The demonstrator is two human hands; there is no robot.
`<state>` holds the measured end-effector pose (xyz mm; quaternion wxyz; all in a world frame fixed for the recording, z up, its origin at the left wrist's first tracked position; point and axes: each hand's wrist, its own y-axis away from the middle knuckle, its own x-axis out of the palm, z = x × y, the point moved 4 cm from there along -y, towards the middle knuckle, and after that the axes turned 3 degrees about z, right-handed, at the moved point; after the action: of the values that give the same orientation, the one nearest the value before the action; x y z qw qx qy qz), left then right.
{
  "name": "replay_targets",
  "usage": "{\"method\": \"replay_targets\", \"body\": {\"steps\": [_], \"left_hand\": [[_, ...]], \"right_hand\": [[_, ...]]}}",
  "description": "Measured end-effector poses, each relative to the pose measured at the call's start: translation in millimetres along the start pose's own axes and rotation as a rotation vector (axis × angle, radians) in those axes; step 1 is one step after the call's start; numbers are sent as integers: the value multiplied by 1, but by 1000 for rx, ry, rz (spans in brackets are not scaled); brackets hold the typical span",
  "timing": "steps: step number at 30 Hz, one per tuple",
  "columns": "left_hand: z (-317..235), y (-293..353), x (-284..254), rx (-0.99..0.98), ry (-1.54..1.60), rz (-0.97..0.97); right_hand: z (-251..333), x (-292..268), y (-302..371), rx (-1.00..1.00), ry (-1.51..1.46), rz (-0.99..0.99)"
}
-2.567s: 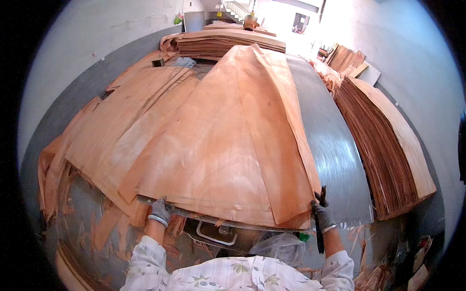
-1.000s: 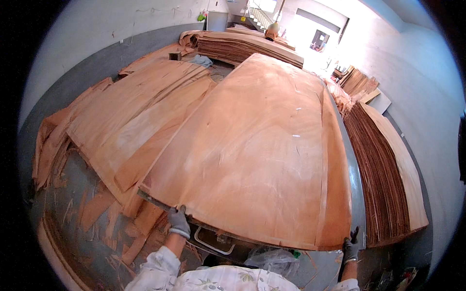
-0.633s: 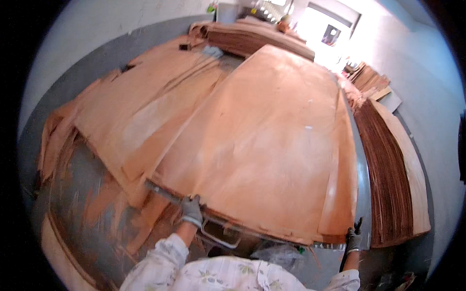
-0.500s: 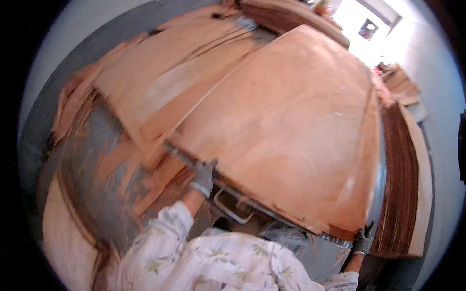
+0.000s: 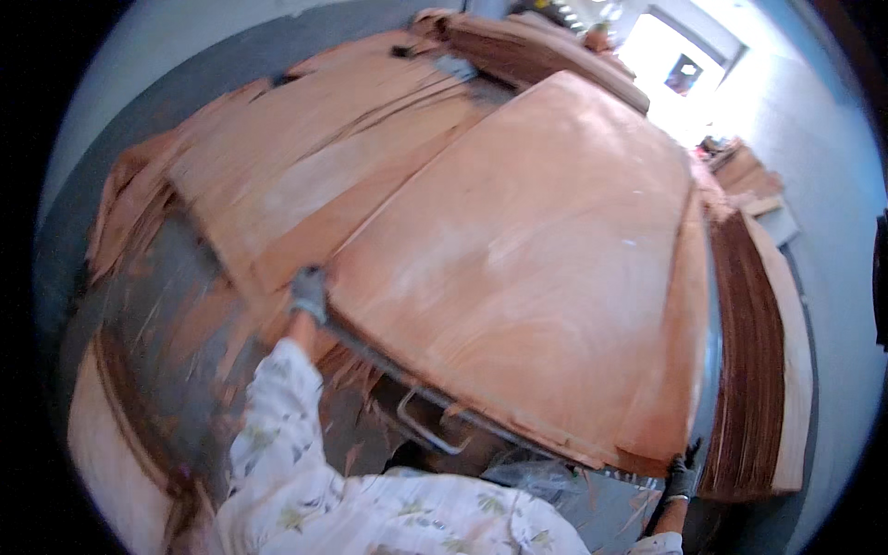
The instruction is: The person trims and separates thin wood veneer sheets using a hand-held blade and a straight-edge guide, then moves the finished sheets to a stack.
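Note:
A stack of thin reddish-tan wood veneer sheets (image 5: 518,268) covers the table in front of me. My left hand (image 5: 308,292), in a grey glove, is at the stack's near left corner; blur hides how its fingers are set. At the near right corner, my right hand (image 5: 683,474), gloved too, touches the edge with its fingers stretched out and apart. Below the sheets' near edge, a bent metal handle (image 5: 425,425) sticks out toward me.
More veneer sheets (image 5: 314,157) with dark splits lie to the left. A tall dark-edged veneer stack (image 5: 754,361) stands close on the right, another pale stack (image 5: 116,444) at lower left. Torn scraps (image 5: 199,328) litter the grey floor. A bright doorway (image 5: 671,79) is at the far right.
My left hand has moved left along the near edge to the stack's left corner. The right hand remains at the right corner. The view has shifted slightly.

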<state>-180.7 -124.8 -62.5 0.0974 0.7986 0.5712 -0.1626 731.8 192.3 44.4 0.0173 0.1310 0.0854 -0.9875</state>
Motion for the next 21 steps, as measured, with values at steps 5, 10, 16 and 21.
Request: {"method": "replay_targets", "body": {"steps": [5, 10, 16, 21], "left_hand": [[-54, 25, 25, -165, -123, -69], [12, 3, -19, 104, -270, -287], [-48, 47, 18, -152, -73, -135], [-16, 13, -7, 265, -447, -297]], "right_hand": [[6, 7, 19, 154, -60, -145], [-58, 12, 8, 110, -27, -152], [-49, -14, 22, 130, 96, -210], [-70, 3, -4, 135, -111, -128]]}}
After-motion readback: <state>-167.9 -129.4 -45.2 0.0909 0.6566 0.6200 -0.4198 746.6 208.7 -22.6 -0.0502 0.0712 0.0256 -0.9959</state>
